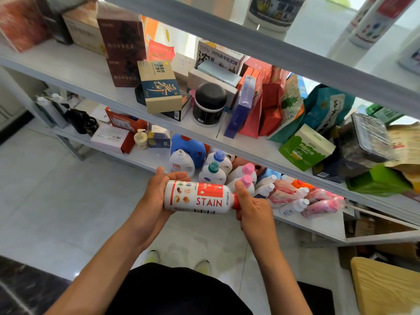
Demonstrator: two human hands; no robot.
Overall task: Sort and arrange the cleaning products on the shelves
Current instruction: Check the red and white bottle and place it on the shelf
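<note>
I hold a white stain remover bottle (197,197) on its side in front of me, out in the air before the low shelf (313,226), its red label with the word STAIN turned up toward me. My left hand (156,196) cups the bottle's flat base, fingers curled round the far side and thumb pointing up beside it. My right hand (252,205) grips the neck end, fingers wrapped over the red cap (236,201) so that only a sliver of it shows, thumb raised along the bottle's shoulder. Just beyond the bottle, the low shelf carries a crowd of cleaning products: a blue jug (189,146), a clear jug (180,162) beside it, white bottles with a blue cap (219,155), a teal cap (213,167) and pink caps (248,169), and to the right several pink refill pouches (322,202) lying flat among small white-capped bottles. The middle shelf (91,73) above holds boxes, a black-lidded jar (210,103) and bags of food. Below my arms I see my black shirt (181,292) and my shoes (202,266) on the pale tiled floor (56,201).
</note>
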